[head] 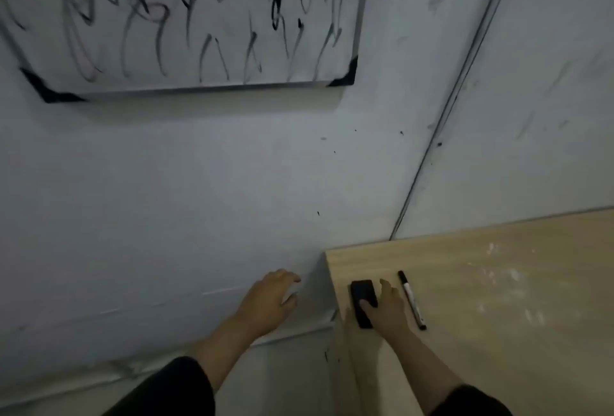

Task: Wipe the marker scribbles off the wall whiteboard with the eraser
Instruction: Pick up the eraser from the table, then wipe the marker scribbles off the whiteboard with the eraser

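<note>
1. Whiteboard (186,16) in the upper left of the frame, hung on a pale wall (199,183), covered in black and grey marker scribbles (212,43); black corner caps at its two lower corners.
2. Light wooden table (498,282) in the lower right, its left edge just beside the wall.
3. Black eraser (362,299) flat on the table near that left edge, at lower centre-right.
4. Right hand (387,311) on the eraser, thumb across its near end, fingers curled along its right side; gripping it.
5. Black-capped marker (412,301) on the table just right of the right hand, roughly parallel to the eraser; contact with the hand unclear.
6. Left hand (269,299) at lower centre, in front of the wall, fingers loosely curled, holding nothing.
7. Dark sleeves at both forearms along the bottom edge.
</note>
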